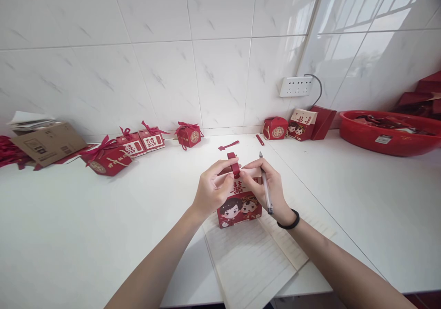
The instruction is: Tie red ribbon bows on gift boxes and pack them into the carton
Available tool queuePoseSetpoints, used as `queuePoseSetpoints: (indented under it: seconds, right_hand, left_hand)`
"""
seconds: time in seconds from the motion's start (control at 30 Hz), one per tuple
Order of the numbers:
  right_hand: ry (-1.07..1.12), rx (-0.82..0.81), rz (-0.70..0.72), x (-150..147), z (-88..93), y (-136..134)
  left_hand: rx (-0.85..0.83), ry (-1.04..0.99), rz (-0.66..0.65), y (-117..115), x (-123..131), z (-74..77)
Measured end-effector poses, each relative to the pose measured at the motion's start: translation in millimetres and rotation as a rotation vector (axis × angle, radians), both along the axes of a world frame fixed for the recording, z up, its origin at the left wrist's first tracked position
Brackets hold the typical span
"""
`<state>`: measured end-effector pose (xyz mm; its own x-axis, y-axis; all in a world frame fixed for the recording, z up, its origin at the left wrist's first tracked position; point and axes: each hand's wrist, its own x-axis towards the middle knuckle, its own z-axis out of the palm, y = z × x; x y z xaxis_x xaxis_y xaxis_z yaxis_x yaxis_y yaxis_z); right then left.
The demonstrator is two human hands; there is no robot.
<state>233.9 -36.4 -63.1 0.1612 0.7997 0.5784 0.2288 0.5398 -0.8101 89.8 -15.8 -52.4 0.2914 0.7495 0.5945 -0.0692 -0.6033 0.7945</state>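
Note:
A red and cream gift box with two cartoon faces and a red character stands upright on an open lined notebook. From its top rises a loop of red strap. My left hand is closed on this strap, thumb and fingers pinching it from the left side. My right hand grips a clear pen that slants with its tip up, while its thumb and forefinger meet near the strap's right side at the box top. Whether those fingertips also grip the strap, I cannot tell.
Several ribboned red boxes and a cardboard box stand at left. Near the wall lie a small red strap piece and a red stick. Further right are a round-topped red box, a power strip and a red basin.

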Motion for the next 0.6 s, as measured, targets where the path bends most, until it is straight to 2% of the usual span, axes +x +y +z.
queuePoseSetpoints:
  seconds: [0.6]
  right_hand:
    - [-0.049, 0.018, -0.053, 1.0, -1.0, 2.9]
  left_hand:
    - [0.010, 0.044, 0.062, 0.0, 1.4, -1.3]
